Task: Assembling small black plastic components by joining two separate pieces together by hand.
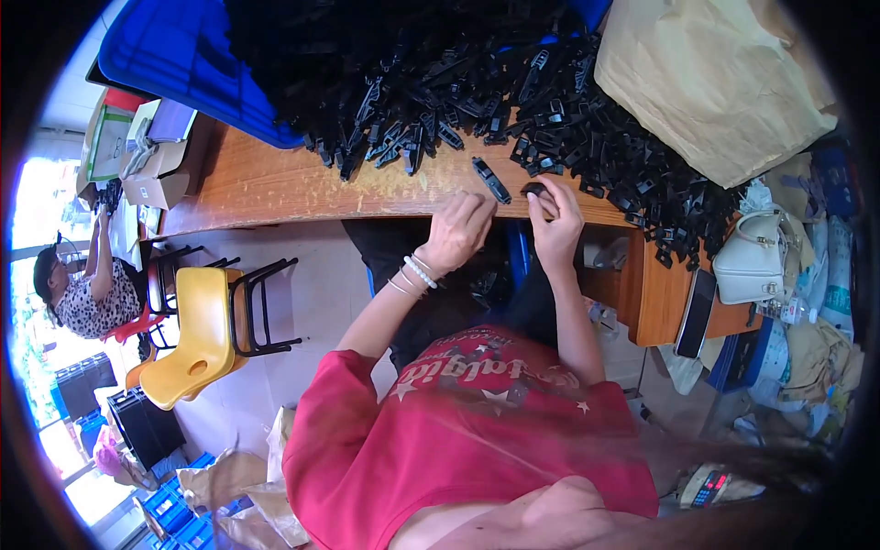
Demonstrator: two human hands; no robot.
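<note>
**A small black part (532, 189) sits in your right hand (558, 229)**

You sit at a brown worktop (261, 183) with both hands near its front edge. Your right hand pinches the small black part between the thumb and fingers, so that grip is narrow. Your left hand (456, 233) is curled, with its fingers close together. I cannot tell if there is anything in it.

One long black piece (492, 181) lies by itself on the wood, between your hands. Its near end is just by your left fingertips; I cannot tell if they touch.

Past it is a big heap of long black pieces (394, 128), next to a blue bin (183, 64). To the right is a pile of small black parts (605, 156), beside a brown paper bag (715, 87).

My guess is that you are at the step of getting one small part set in your fingers. The next move seems to call for a steady pinch, and for your left hand to take hold of the long piece without bumping the heap.
</note>
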